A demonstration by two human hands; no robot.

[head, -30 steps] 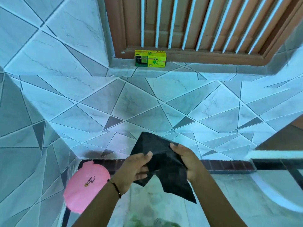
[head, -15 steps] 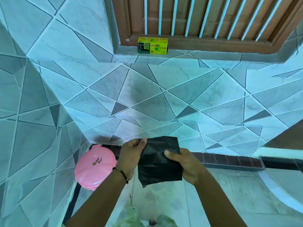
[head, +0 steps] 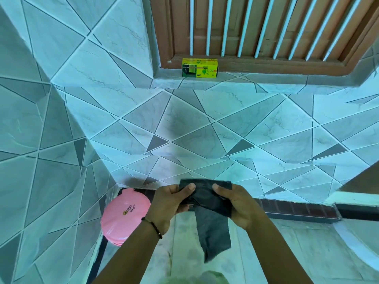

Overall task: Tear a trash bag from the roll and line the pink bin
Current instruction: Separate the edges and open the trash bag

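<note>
A black trash bag (head: 213, 224) hangs in front of me, folded at its top edge, with a long flap drooping down. My left hand (head: 168, 203) pinches the top left of the bag, thumb on its front. My right hand (head: 235, 203) grips the top right the same way. The pink bin (head: 123, 218), its round lid closed, stands on the floor in the tiled corner just left of my left hand. A yellow-green box of bin bags (head: 200, 68) sits on the window ledge above.
Tiled walls (head: 61, 140) meet in a corner at the left. A brown window frame with white bars (head: 266, 27) is at the top. A dark tiled skirting strip (head: 297, 210) runs along the floor to the right.
Both hands have bunched the bag's top edge closer together, and a long flap now hangs below my right hand. The view has shifted closer to the bin.
</note>
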